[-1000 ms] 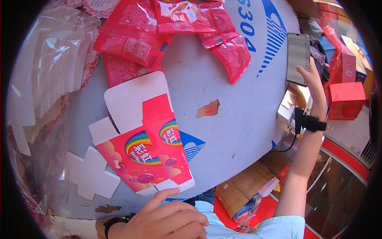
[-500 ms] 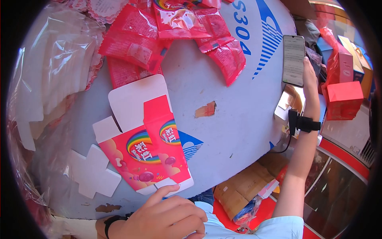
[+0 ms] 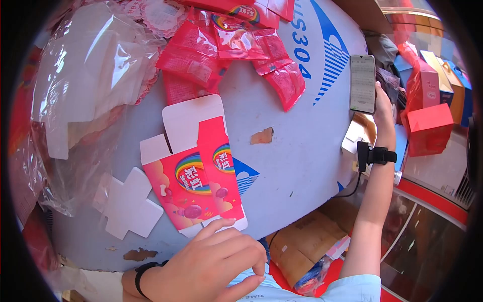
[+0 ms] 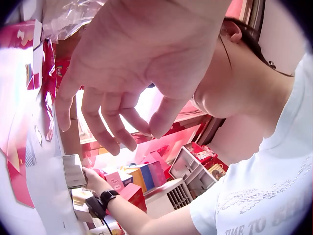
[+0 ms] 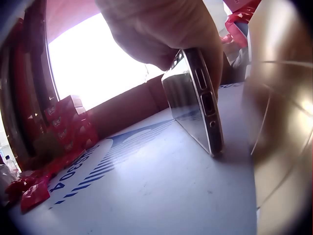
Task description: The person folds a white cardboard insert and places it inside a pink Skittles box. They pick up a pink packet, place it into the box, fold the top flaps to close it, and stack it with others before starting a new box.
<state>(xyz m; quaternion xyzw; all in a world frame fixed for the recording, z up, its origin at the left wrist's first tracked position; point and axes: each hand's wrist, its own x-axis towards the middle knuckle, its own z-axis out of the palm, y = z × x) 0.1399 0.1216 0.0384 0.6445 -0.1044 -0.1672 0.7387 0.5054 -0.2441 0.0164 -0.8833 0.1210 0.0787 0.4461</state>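
A flattened pink Skittles carton [image 3: 193, 176] lies on the table, its white flaps spread. My left hand [image 3: 216, 261] is at its near end, index fingertip at the bottom flap. In the left wrist view the left hand [image 4: 142, 58] has loosely bent fingers and holds nothing. Over at the table's right side, my right hand [image 3: 384, 113] grips a phone [image 3: 362, 83] with a lit screen of text. The right wrist view shows the phone [image 5: 200, 107] tilted with an edge low near the table, the right hand [image 5: 166, 29] around its upper part; most fingers are hidden.
Pink candy bags [image 3: 236, 43] lie at the back. A clear plastic bag with white card pieces [image 3: 95, 75] is at left, and a white cross-shaped card [image 3: 133, 204] beside the carton. An open small box [image 3: 359, 133] stands below the phone, a red box [image 3: 429, 130] farther right.
The head view has shifted, so the table items appear farther right. My right thumb has come off the phone's screen to its side. The left hand stays by the carton's bottom flap.
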